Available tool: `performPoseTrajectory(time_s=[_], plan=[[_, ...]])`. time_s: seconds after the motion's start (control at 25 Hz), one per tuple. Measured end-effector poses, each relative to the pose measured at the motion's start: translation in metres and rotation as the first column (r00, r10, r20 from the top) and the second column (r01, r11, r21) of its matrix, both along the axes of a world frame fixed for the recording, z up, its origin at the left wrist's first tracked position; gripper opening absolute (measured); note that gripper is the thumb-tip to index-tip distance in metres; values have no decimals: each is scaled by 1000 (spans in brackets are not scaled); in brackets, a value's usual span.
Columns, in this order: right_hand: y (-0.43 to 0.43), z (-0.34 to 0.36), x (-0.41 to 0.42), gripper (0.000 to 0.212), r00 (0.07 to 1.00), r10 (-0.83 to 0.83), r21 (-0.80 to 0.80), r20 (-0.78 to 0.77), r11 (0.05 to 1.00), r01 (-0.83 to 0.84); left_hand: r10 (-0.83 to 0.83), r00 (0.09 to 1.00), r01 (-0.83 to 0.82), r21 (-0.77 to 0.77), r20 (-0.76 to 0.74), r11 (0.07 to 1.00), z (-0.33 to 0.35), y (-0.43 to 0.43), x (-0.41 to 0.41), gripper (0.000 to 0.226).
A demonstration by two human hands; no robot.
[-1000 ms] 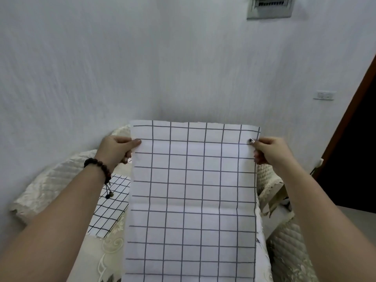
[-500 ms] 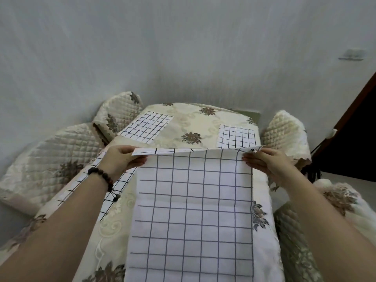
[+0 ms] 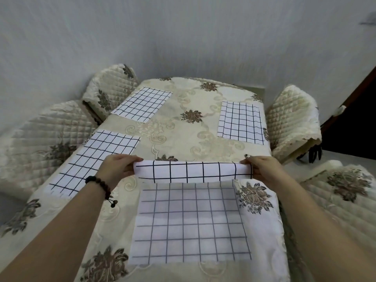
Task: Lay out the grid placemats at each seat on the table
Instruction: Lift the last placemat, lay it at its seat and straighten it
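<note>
Four white placemats with a black grid are on show, and two hands work the nearest one. That nearest white grid placemat (image 3: 191, 222) lies flat on the near right part of the cream floral tablecloth (image 3: 183, 129), its far edge lifted and curled back toward the person in a loose roll. The left hand (image 3: 118, 169), a dark beaded bracelet (image 3: 99, 183) on its wrist, pinches the left end of that rolled edge between thumb and fingers; the right hand (image 3: 262, 169) pinches the right end the same way. The fingers of both hands are tucked under the cloth and cannot be seen.

Just left of the left hand a second grid placemat (image 3: 95, 159) lies flat along the table's left side, its near right part covered by that forearm. Farther off, a third grid placemat (image 3: 142, 103) sits at the far left and a fourth grid placemat (image 3: 241, 122) at the far right, both flat and well apart.

Four chairs in cream quilted covers ring the table: two on the left (image 3: 40, 139) (image 3: 109, 86), two on the right (image 3: 293, 119) (image 3: 343, 192). The near right one is cut off by the frame. A dark doorway (image 3: 354, 123) shows beyond, and a blurred fitting high on the grey wall (image 3: 183, 37) cannot be made out.
</note>
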State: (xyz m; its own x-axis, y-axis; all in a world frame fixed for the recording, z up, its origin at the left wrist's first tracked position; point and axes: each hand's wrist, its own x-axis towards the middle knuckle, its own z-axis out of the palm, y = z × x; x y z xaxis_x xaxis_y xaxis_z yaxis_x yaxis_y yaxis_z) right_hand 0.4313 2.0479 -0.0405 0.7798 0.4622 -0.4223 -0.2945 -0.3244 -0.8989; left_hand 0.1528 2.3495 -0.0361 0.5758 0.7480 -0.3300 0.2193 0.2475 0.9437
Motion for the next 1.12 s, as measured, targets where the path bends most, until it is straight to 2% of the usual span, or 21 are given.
performPoseTrajectory(time_s=[0.04, 0.16, 0.32, 0.44, 0.64, 0.88, 1.12], plan=[[-2, -7, -3, 20, 999, 20, -27, 26, 999, -19, -9, 999, 10, 25, -33, 1000, -3, -4, -2, 11], [-9, -23, -19, 2, 996, 50, -123, 68, 992, -41, -21, 994, 25, 36, -111, 999, -20, -16, -11, 9], [-24, -53, -46, 6, 998, 25, -111, -64, 993, -32, -25, 974, 36, 47, -227, 998, -48, -32, -29, 10], [-37, -78, -67, 13, 997, 2, -179, -78, 984, -16, -59, 952, 83, 68, -302, 994, -74, -39, -46, 13], [-57, -105, -96, 16, 999, 14, -385, 52, 923, 7, -95, 913, 160, 135, -397, 978, -105, -48, -70, 17], [-65, -111, -110, 26, 983, 92, -452, 158, 892, -11, -66, 866, 234, 285, -495, 929, -119, -58, -82, 17], [-71, -113, -121, 22, 947, 169, -489, 273, 872, -15, -76, 854, 277, 325, -515, 904, -119, -72, -90, 16]])
